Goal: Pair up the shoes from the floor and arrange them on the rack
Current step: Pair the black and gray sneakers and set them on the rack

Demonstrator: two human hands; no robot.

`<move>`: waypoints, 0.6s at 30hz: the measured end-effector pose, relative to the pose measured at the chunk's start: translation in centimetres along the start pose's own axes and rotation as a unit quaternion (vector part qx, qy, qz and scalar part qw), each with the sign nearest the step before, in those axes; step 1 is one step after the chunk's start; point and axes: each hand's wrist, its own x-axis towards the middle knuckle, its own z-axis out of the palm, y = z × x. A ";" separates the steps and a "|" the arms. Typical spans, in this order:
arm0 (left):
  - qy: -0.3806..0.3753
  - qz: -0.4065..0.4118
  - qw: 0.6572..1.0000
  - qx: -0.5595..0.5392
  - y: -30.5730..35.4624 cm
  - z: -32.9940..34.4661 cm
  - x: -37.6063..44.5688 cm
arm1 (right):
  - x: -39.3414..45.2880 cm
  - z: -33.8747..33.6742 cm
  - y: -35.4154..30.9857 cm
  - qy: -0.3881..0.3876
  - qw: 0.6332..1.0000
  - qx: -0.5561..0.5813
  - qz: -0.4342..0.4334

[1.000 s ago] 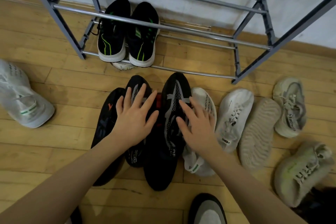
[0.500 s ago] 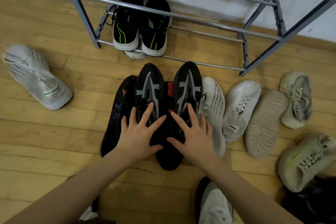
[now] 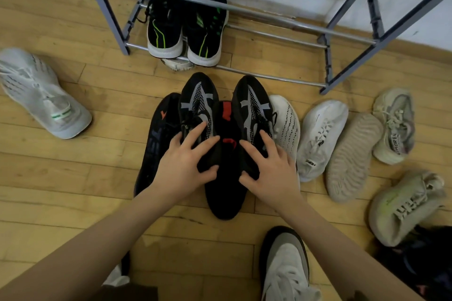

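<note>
Two matching black shoes with grey straps stand side by side in the middle of the floor. My left hand [image 3: 186, 164] grips the heel end of the left black-and-grey shoe [image 3: 198, 102]. My right hand [image 3: 269, 166] grips the heel end of the right black-and-grey shoe [image 3: 252, 105]. Between and beneath them lies a black shoe with red marks [image 3: 226, 193]. A grey metal shoe rack [image 3: 347, 29] stands against the wall, with a black-and-green pair [image 3: 186, 19] on its bottom rails at the left.
A black shoe with an orange mark [image 3: 156, 134] lies left of my hands. A white shoe [image 3: 41, 90] lies far left. To the right lie several white and beige shoes [image 3: 320, 137], one sole up [image 3: 352, 154]. A grey-and-white shoe [image 3: 286, 264] sits near the bottom edge.
Both hands slid back along the two black-and-grey shoes to the heel ends and closed on them. The shoes now sit straighter and parallel, toes toward the rack.
</note>
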 end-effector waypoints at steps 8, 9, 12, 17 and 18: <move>-0.059 -0.025 0.991 0.119 0.6 1.2 1.0 | 0.0 1.7 0.6 -0.005 1.000 0.000 -0.001; -0.047 -0.015 0.992 0.117 0.5 1.2 1.1 | 0.2 1.7 0.5 -0.004 1.000 0.003 -0.001; -0.042 -0.016 0.997 0.070 0.1 0.9 1.0 | 0.4 1.9 -0.1 0.001 0.999 0.036 -0.006; 0.030 -0.038 0.997 -0.064 1.5 -0.2 0.4 | 0.0 0.9 -0.6 0.036 0.993 0.108 0.001; 0.043 -0.049 0.994 -0.088 2.0 -0.6 0.4 | -0.1 0.6 -0.7 0.046 0.992 0.119 0.000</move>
